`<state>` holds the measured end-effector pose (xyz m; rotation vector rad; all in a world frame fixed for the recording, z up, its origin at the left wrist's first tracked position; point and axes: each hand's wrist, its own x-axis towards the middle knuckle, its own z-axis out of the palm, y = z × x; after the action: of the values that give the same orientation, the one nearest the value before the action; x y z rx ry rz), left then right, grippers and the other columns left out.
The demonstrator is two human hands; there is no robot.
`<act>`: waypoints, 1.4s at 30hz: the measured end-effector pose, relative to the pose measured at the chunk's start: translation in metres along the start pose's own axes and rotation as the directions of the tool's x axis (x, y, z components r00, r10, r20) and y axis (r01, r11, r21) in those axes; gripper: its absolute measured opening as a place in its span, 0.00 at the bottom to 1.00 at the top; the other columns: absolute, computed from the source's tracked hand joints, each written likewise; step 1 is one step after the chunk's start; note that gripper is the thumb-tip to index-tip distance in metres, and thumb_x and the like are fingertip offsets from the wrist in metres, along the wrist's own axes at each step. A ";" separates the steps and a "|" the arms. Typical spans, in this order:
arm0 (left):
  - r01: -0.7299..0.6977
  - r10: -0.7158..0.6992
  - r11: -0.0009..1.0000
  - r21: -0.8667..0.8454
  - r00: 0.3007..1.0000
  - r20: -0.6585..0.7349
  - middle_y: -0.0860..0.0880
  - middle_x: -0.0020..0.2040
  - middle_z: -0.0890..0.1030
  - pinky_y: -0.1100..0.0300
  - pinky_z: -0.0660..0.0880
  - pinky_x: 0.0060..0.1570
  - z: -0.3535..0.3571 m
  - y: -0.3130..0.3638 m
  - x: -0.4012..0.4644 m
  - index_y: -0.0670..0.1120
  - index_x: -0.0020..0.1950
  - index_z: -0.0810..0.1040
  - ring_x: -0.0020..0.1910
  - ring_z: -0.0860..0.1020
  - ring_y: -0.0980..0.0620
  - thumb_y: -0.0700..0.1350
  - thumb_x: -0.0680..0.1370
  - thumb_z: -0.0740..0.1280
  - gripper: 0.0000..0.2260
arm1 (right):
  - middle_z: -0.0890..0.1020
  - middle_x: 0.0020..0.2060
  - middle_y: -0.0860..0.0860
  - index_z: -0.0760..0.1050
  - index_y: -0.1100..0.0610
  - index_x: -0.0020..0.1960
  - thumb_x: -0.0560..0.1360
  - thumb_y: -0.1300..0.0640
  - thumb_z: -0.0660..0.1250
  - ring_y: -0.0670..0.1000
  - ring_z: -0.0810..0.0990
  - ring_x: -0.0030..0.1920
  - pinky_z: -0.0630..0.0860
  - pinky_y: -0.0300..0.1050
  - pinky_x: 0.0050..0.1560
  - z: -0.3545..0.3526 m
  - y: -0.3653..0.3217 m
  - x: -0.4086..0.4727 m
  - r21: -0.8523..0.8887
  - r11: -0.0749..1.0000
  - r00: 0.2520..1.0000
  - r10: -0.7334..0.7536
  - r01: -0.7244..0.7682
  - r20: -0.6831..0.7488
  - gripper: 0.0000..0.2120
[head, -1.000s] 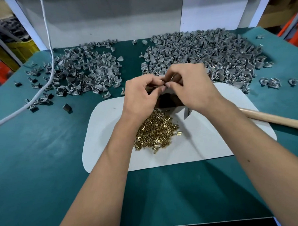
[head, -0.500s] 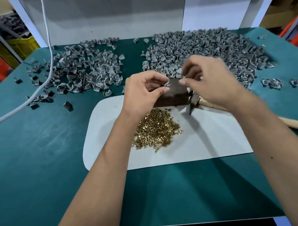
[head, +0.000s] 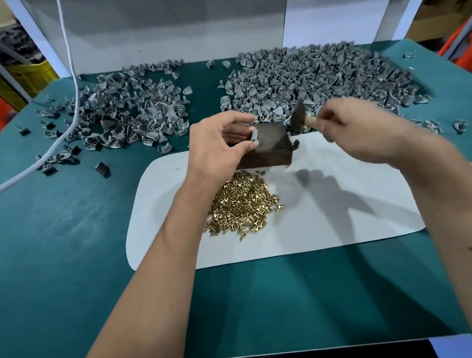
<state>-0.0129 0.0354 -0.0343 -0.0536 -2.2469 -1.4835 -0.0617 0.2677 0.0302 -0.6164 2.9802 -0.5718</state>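
Between the pinching fingertips of the left hand [head: 217,143], a small grey part [head: 254,135] sits on the dark block [head: 271,148]. The right hand [head: 358,130] grips a raised hammer [head: 298,115]. The strike looks not yet made, and a heap of parts [head: 315,74] waits beyond.

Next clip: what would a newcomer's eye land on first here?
The hands at centre: the left hand pinches a small grey part on a dark block, while the right hand holds a hammer by the block's far right corner. Below them, brass pieces glint on the white mat, and heaped grey parts spread across the back of the green table.
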 end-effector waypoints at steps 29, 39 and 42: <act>0.052 -0.051 0.998 -0.035 0.998 0.030 0.52 0.41 0.85 0.67 0.80 0.45 -0.007 0.005 0.001 0.44 0.50 0.84 0.40 0.84 0.61 0.29 0.67 0.80 0.17 | 0.78 0.37 0.54 0.70 0.46 0.50 0.84 0.46 0.55 0.63 0.78 0.41 0.70 0.50 0.41 0.032 -0.039 -0.001 -0.126 0.966 0.939 -0.251 0.227 -0.235 0.09; 0.033 -0.032 0.998 -0.054 0.999 0.025 0.50 0.45 0.87 0.63 0.82 0.51 -0.006 0.004 0.000 0.46 0.53 0.82 0.47 0.86 0.57 0.32 0.70 0.79 0.16 | 0.77 0.34 0.50 0.73 0.50 0.50 0.84 0.46 0.57 0.56 0.75 0.35 0.69 0.48 0.38 0.016 -0.025 0.004 0.033 0.994 0.948 -0.085 0.100 -0.308 0.11; 0.050 -0.048 0.993 -0.110 0.999 0.021 0.48 0.47 0.87 0.55 0.84 0.52 -0.007 0.003 0.000 0.48 0.51 0.79 0.48 0.87 0.53 0.31 0.71 0.78 0.16 | 0.77 0.38 0.53 0.71 0.49 0.46 0.84 0.45 0.58 0.59 0.76 0.39 0.70 0.50 0.42 0.015 -0.012 0.006 -0.056 0.998 0.972 0.022 -0.036 -0.233 0.11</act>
<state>-0.0091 0.0305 -0.0293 -0.0461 -2.1932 -1.6387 -0.0608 0.2503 0.0205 -0.5431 3.2299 -0.5924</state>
